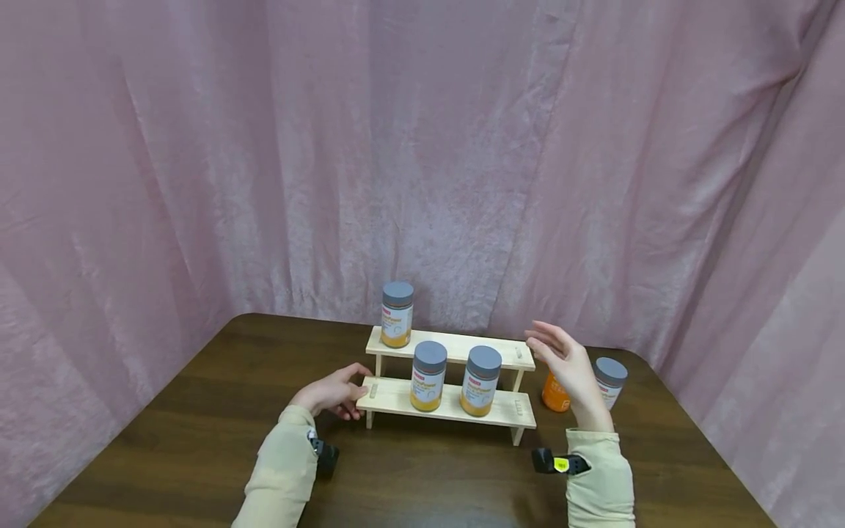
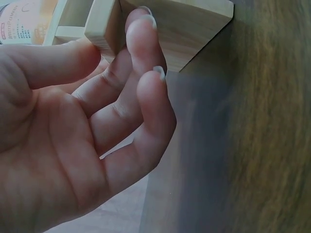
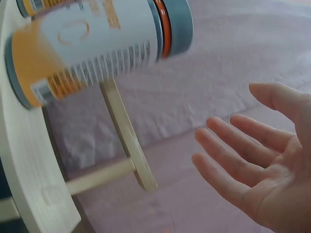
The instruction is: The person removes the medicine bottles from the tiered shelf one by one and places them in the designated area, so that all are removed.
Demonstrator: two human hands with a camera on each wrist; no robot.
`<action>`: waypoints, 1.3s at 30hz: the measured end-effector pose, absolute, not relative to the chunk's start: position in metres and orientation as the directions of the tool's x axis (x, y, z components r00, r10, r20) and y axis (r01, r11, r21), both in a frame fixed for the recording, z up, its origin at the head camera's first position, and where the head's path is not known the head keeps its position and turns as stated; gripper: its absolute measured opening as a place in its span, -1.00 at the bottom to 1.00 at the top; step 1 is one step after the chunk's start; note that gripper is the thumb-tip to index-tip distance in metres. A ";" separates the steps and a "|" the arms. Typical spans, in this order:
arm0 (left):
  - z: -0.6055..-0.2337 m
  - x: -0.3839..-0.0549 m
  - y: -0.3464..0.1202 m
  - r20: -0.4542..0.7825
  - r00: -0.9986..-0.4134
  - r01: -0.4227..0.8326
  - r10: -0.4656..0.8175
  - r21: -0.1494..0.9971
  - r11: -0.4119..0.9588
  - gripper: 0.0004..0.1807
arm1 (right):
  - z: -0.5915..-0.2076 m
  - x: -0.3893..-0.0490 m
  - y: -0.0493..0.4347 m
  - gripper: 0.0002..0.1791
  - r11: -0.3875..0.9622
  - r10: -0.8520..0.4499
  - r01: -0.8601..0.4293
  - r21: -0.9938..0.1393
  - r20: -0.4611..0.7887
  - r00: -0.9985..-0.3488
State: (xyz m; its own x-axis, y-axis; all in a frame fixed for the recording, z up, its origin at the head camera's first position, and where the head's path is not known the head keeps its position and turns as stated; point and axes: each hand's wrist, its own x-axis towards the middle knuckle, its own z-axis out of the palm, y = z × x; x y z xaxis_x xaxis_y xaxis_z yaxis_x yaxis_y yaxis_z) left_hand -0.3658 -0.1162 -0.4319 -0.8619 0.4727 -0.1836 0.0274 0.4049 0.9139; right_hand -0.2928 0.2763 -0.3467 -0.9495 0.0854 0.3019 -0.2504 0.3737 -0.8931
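Observation:
A two-tier wooden shelf rack stands on the table. My left hand pinches the left end of its lower plank; in the left wrist view the thumb lies against the plank's end, fingers curled around the other side. Two grey-lidded jars stand upright on the lower tier, and one similar jar is at the left of the upper tier. Raised near the upper tier's right end, my right hand holds nothing, its fingers spread and relaxed in the right wrist view.
Behind the right hand, an orange container and another grey-lidded jar stand on the dark wooden table, both partly hidden by the hand and forearm. A pink curtain hangs behind the table.

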 end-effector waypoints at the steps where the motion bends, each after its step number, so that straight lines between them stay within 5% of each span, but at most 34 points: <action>1: -0.432 -0.365 -0.116 -0.187 -0.862 0.025 0.471 0.912 0.409 -0.62 | -0.347 -0.292 0.273 -0.46 0.387 0.080 -0.245 -0.889 0.297 -0.951; 9: -0.430 -0.364 -0.115 -0.183 -0.855 0.041 0.485 0.909 0.415 -0.65 | -0.346 -0.294 0.250 -0.45 0.448 0.014 -0.257 -0.856 0.294 -0.956; 18: -0.429 -0.363 -0.116 -0.177 -0.855 0.064 0.486 0.896 0.440 -0.66 | -0.355 -0.312 0.229 -0.57 0.233 0.045 -0.264 -0.936 0.281 -0.959; 39: -0.427 -0.364 -0.115 -0.176 -0.852 0.075 0.493 0.891 0.448 -0.66 | -0.321 -0.339 0.189 -0.54 0.062 -0.070 -0.303 -0.951 0.299 -0.952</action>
